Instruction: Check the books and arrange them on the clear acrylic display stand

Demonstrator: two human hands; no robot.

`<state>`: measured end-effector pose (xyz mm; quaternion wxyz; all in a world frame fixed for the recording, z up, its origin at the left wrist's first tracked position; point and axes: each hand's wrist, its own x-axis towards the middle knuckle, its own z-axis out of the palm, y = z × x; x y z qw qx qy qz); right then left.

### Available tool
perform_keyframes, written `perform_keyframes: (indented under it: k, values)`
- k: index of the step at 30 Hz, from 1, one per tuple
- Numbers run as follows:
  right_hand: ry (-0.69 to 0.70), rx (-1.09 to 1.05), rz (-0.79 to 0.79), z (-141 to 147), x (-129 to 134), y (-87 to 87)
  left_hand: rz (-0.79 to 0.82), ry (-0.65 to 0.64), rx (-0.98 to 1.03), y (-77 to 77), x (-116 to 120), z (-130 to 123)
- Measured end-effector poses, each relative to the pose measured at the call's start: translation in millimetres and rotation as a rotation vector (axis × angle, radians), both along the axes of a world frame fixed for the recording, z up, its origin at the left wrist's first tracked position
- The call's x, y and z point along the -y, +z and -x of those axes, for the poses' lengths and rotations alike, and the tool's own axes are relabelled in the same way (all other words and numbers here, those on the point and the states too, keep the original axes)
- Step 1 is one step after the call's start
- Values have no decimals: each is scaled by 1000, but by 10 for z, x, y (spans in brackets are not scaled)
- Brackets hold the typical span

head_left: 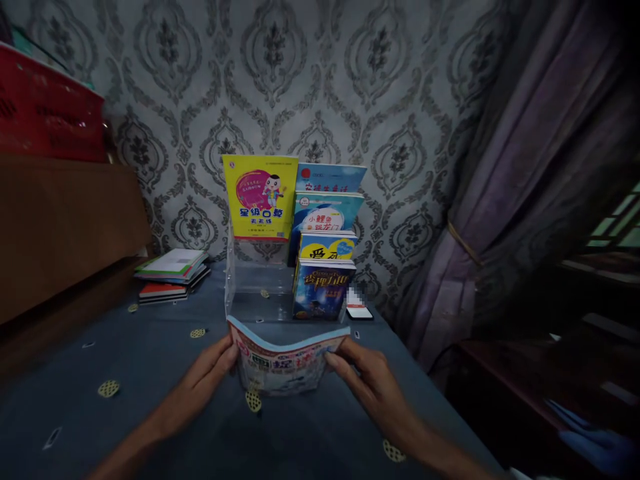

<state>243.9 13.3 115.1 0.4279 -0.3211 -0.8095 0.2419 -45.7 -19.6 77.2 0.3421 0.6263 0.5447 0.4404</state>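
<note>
A paperback book (285, 373) with a light blue top edge is held upright and slightly bent between my two hands, above the dark blue cloth. My left hand (213, 363) grips its left side, and my right hand (365, 373) pinches the right side with the thumb on the cover. Just beyond stands a clear plastic book rack (229, 280). A yellow workbook (261, 200) leans high in its left part. In the right part, several books rise in tiers, with a dark blue book (323, 293) in front.
Left of the rack lies a stack of books (175, 270). A phone (360, 311) rests by the rack's right side. A red basket (50, 113) sits on a brown box (70, 213) at the left. The purple curtain (455, 220) hangs on the right, against the patterned wall.
</note>
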Motion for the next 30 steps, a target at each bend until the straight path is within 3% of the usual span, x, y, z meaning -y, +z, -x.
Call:
perform_keyframes:
  k: [2, 4, 7, 9, 18, 22, 26, 30]
  values:
    - [13, 17, 12, 40, -81, 59, -11, -5, 14, 46, -48, 6]
    - [44, 25, 24, 96, -184, 132, -58, -113, 11, 178, -115, 13]
    - [98, 8, 29, 209, -379, 284, -160, -281, 10, 490, -266, 62]
    - [126, -19, 2, 298, -529, 424, -222, -308, 8, 719, -401, 131]
    - [145, -78, -305, 642, -1195, 1312, -685, -103, -43, 1653, -1114, 443]
    - [58, -83, -508, 736, -1421, 1750, -870, -25, -36, 2021, -1391, 480]
    - [-26, -74, -621, 806, -1584, 2013, -971, 13, 3, 2221, -1596, 477]
    - [-21, -69, -618, 819, -1687, 2048, -967, 19, 29, 2236, -1731, 463]
